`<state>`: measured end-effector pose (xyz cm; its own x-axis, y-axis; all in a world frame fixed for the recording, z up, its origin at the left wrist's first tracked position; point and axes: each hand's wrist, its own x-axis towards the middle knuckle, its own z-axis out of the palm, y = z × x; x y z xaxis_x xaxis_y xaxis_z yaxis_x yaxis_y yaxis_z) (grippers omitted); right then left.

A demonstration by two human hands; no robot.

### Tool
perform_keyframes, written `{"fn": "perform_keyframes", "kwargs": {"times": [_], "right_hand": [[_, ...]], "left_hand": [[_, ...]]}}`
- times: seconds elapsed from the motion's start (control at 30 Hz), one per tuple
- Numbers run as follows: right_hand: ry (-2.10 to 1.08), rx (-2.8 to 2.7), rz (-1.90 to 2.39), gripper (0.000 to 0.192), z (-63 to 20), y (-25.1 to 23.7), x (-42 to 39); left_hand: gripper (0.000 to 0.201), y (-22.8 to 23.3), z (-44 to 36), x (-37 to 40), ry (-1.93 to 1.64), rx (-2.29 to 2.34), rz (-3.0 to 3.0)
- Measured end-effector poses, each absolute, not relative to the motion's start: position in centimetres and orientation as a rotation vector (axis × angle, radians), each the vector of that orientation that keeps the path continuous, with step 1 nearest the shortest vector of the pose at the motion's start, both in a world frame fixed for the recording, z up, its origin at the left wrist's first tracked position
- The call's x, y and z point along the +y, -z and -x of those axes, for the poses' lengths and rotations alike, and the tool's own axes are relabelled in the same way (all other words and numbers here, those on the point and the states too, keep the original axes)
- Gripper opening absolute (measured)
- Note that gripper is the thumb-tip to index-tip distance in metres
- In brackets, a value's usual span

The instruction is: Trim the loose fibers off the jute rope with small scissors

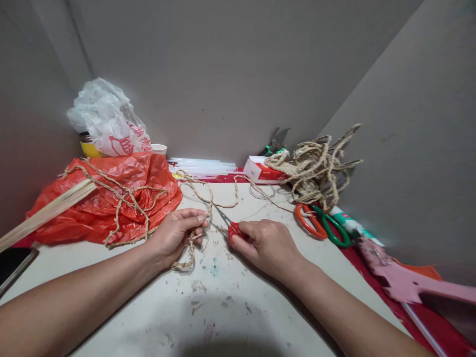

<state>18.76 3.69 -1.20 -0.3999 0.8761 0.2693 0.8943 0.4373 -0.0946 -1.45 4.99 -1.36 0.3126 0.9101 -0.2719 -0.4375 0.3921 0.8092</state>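
Note:
My left hand pinches a braided straw cord between thumb and fingers. One length of the cord hangs below the hand in a loop; the rest winds away over the table toward the right. My right hand is closed around the red handles of small scissors. The scissor blades are spread and point at the cord just beside my left fingertips. Whether the blades touch the cord, I cannot tell.
An orange plastic bag with more cord lies left, near a straw bundle and a phone. On the right are a heap of cord, orange-and-green-handled scissors and a pink glue gun. Glue sticks lie behind.

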Motion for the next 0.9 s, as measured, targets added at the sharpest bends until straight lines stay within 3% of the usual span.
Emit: {"fn": "perform_keyframes", "kwargs": {"times": [0.63, 0.9], "right_hand": [[0.267, -2.510, 1.540, 0.027, -18.30, 1.17, 3.39], [0.148, -2.437, 1.527, 0.027, -18.82, 1.33, 3.85]], "left_hand": [[0.002, 1.17, 1.11, 4.78, -0.962, 0.782, -0.659], [0.009, 1.41, 1.21, 4.73, -0.970, 0.809, -0.688]]}}
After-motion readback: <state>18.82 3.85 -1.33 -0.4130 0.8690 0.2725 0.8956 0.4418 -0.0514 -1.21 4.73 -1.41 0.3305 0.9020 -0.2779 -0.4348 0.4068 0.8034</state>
